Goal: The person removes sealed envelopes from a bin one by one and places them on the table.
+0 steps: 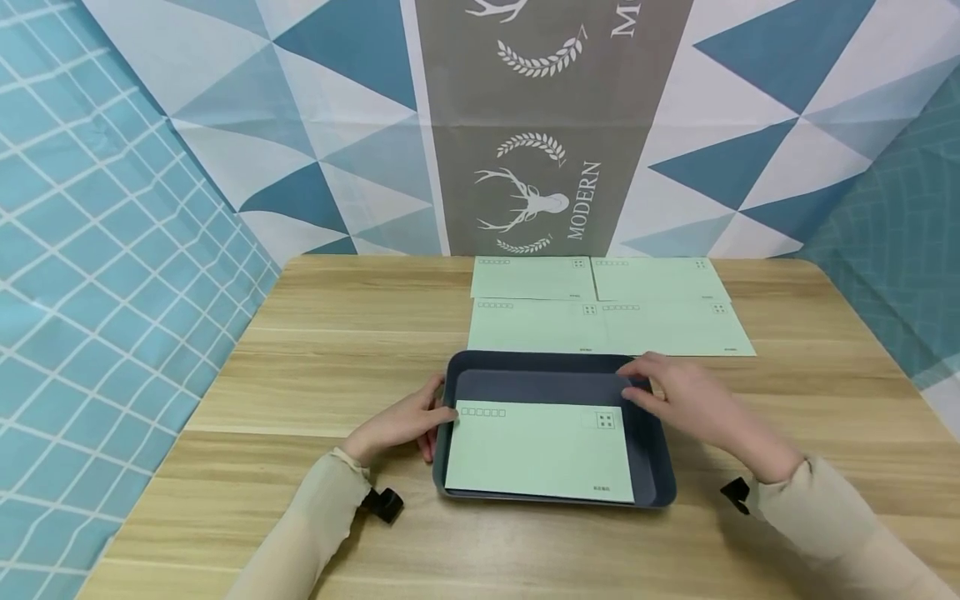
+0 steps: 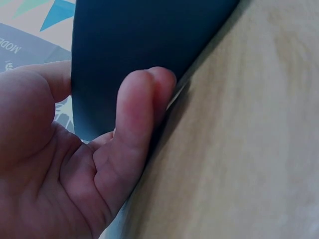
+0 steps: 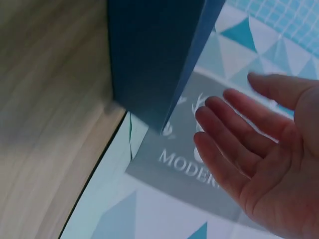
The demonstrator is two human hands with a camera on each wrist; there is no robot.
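Observation:
A dark blue-grey tray point(image 1: 540, 385) stands on the table with a pale green envelope point(image 1: 538, 454) lying in its near left part. My left hand point(image 1: 405, 421) holds the tray's left side, thumb over the rim and fingers against the outer wall. In the left wrist view the fingers point(image 2: 134, 107) are bent along that wall, their tips partly overlapping. Over the tray's far right corner hovers my right hand point(image 1: 686, 396), holding nothing. The right wrist view shows its fingers point(image 3: 234, 129) loosely spread, apart from the tray wall point(image 3: 149, 59).
Beyond the tray, several more pale green envelopes point(image 1: 532, 325) lie in two rows towards the far edge of the wooden table point(image 1: 337, 350). Patterned cloth point(image 1: 360, 125) hangs behind the table. A black strap piece point(image 1: 384, 505) sits at the left cuff, another point(image 1: 737, 493) at the right.

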